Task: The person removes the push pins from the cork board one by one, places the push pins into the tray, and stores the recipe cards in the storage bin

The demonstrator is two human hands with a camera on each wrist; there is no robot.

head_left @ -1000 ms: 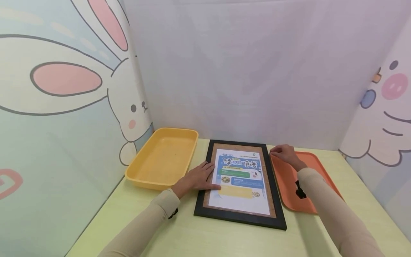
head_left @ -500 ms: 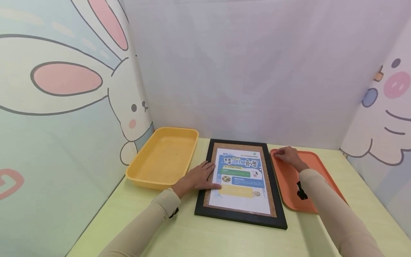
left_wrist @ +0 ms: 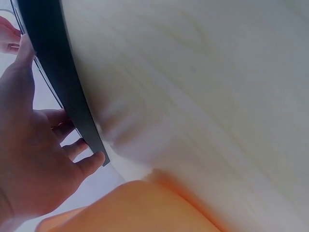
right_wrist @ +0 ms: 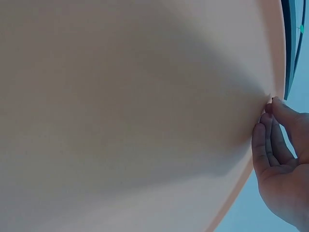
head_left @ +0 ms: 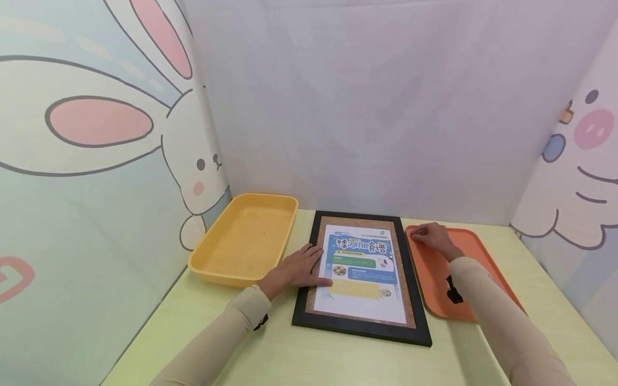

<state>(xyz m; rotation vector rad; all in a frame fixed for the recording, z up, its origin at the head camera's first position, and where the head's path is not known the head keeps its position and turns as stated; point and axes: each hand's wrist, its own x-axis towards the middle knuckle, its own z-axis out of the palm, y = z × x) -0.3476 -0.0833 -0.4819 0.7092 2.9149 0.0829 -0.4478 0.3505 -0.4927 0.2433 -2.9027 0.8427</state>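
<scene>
Your left hand (head_left: 298, 268) rests, fingers loose, on the left edge of the framed poster (head_left: 359, 276), which lies between your 2 hands. Your right hand (head_left: 433, 238) has its fingertips together at the orange tray's (head_left: 436, 284) far left corner; I cannot tell whether they pinch anything

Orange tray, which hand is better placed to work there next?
Probably the right hand: it is at the far left corner of the orange tray. The left hand rests on the left side of the black-framed board, farther from the tray.
</scene>
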